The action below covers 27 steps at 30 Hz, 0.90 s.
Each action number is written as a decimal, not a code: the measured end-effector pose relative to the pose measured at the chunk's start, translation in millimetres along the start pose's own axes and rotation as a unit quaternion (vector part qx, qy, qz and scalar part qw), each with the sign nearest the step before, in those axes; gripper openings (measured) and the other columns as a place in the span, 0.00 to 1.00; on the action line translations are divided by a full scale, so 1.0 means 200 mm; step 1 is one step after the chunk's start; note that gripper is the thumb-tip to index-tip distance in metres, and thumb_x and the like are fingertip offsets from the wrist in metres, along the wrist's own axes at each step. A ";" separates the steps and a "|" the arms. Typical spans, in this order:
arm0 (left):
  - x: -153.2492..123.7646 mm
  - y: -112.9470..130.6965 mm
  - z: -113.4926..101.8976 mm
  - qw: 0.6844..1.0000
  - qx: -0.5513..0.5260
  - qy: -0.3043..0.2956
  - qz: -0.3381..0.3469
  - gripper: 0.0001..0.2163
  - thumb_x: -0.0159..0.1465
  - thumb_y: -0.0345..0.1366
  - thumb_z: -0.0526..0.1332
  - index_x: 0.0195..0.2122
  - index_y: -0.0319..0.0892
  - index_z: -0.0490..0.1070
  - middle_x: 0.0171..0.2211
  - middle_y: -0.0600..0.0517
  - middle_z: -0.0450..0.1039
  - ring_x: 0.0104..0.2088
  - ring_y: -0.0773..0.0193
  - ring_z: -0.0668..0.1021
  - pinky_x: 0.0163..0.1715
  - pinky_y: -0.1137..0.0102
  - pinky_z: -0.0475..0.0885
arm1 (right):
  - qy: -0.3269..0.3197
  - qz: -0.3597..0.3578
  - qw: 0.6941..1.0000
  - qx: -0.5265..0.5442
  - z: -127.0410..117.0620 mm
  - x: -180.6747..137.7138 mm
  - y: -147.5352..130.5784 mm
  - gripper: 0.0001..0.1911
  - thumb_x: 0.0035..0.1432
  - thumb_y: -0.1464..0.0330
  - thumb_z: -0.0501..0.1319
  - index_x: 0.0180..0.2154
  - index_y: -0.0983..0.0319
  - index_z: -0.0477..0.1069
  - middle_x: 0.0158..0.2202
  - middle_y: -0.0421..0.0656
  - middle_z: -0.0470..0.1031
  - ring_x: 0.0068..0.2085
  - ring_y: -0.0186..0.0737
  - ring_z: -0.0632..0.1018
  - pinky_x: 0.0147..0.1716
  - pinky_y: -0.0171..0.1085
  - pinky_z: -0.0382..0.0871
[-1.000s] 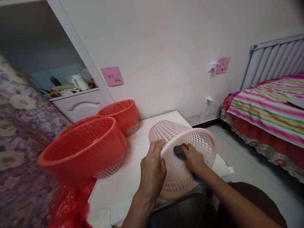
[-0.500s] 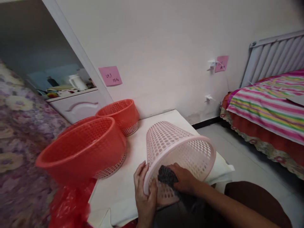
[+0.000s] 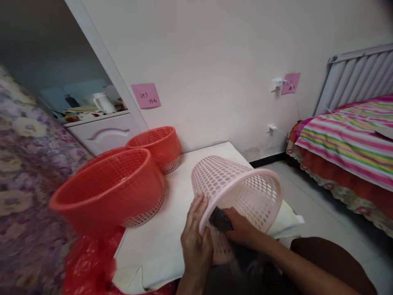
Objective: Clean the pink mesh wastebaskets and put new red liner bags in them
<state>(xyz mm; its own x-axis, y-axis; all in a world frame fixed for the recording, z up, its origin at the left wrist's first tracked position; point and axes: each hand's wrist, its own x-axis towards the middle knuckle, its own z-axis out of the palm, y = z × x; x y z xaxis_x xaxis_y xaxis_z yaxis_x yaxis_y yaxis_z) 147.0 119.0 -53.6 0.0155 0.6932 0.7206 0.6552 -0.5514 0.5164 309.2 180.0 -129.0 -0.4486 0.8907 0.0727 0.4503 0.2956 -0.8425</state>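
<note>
A pale pink perforated plastic basket (image 3: 233,184) lies tilted on its side on the white table (image 3: 172,213), its mouth turned toward me. My left hand (image 3: 196,241) grips the near left part of its rim, fingers curled over the edge. My right hand (image 3: 242,229) reaches inside the basket and presses a dark grey cloth (image 3: 219,220) against the inner wall near the rim.
Two red perforated baskets stand on the table: a large one (image 3: 110,188) at the left and a smaller one (image 3: 156,143) behind it. Red plastic sheeting (image 3: 89,266) hangs at the table's near left corner. A striped bed (image 3: 346,139) is at the right, a flowered cover (image 3: 27,176) at the left.
The basket has been turned a little in my hands. My left hand slid down the rim and back up; my right hand drew the cloth from deeper inside toward the near rim.
</note>
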 end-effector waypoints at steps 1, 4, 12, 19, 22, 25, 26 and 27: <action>0.03 0.02 0.00 1.000 0.002 -0.004 0.005 0.33 0.59 0.18 0.50 0.63 0.52 0.62 0.64 0.55 0.64 0.65 0.67 0.65 0.66 0.68 0.58 | -0.004 -0.030 0.994 0.109 0.04 -0.01 -0.04 0.32 0.43 0.76 0.60 0.54 0.62 0.66 0.50 0.48 0.72 0.52 0.50 0.73 0.55 0.49 0.65; 0.13 0.06 0.00 1.000 0.022 0.002 0.014 0.33 0.58 0.17 0.50 0.63 0.50 0.62 0.64 0.54 0.65 0.64 0.69 0.66 0.66 0.71 0.58 | -0.028 -0.068 0.933 0.351 0.08 -0.04 -0.17 0.26 0.46 0.71 0.63 0.50 0.60 0.68 0.42 0.42 0.75 0.46 0.47 0.74 0.53 0.47 0.66; 0.32 -0.06 -0.02 0.997 0.063 -0.039 0.020 0.32 0.56 0.16 0.50 0.62 0.43 0.64 0.62 0.48 0.66 0.65 0.63 0.66 0.67 0.62 0.58 | -0.011 -0.110 0.994 0.016 0.03 0.05 -0.09 0.34 0.44 0.76 0.60 0.57 0.61 0.67 0.48 0.48 0.72 0.49 0.50 0.74 0.51 0.46 0.68; 0.53 -0.11 -0.02 0.994 0.056 -0.094 0.020 0.32 0.50 0.17 0.51 0.57 0.40 0.69 0.55 0.48 0.74 0.58 0.61 0.73 0.63 0.62 0.65 | 0.137 0.096 0.937 -0.307 -0.32 0.12 0.06 0.30 0.58 0.79 0.49 0.60 0.56 0.65 0.52 0.52 0.68 0.52 0.52 0.73 0.41 0.43 0.68; 0.53 -0.12 0.01 0.994 0.051 -0.093 0.013 0.30 0.53 0.20 0.54 0.59 0.40 0.67 0.58 0.47 0.72 0.60 0.59 0.72 0.64 0.60 0.63 | 0.156 0.116 0.937 -0.291 -0.35 0.13 0.08 0.31 0.57 0.79 0.49 0.61 0.57 0.65 0.53 0.52 0.67 0.54 0.53 0.72 0.42 0.45 0.68; 0.39 -0.17 0.07 0.997 0.041 -0.059 -0.014 0.28 0.57 0.24 0.56 0.61 0.41 0.65 0.61 0.46 0.69 0.63 0.57 0.69 0.65 0.58 0.60 | 0.104 0.106 0.954 -0.260 -0.26 0.14 0.11 0.33 0.52 0.79 0.53 0.59 0.58 0.67 0.54 0.54 0.66 0.54 0.56 0.72 0.44 0.48 0.68; 0.32 -0.19 0.10 0.998 0.036 -0.044 -0.027 0.29 0.58 0.24 0.56 0.63 0.43 0.63 0.63 0.47 0.66 0.64 0.57 0.66 0.66 0.57 0.59 | 0.087 0.090 0.967 -0.222 -0.22 0.14 0.12 0.34 0.49 0.79 0.55 0.59 0.59 0.67 0.54 0.54 0.67 0.53 0.57 0.73 0.45 0.49 0.68; 0.25 -0.22 0.12 0.998 0.034 -0.018 -0.049 0.31 0.59 0.24 0.56 0.65 0.44 0.59 0.65 0.47 0.63 0.66 0.57 0.64 0.67 0.56 0.57 | 0.066 0.067 0.981 -0.168 -0.18 0.14 0.12 0.34 0.47 0.78 0.57 0.57 0.60 0.68 0.53 0.53 0.68 0.53 0.56 0.73 0.47 0.49 0.67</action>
<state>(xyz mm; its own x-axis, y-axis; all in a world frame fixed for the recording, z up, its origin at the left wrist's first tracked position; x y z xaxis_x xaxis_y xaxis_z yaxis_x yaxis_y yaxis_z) 138.3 188.4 -51.9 -0.0258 0.7590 0.6506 0.7039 -0.4482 0.5510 335.1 224.1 -128.4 -0.2751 0.9595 0.0604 0.7373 0.2509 -0.6273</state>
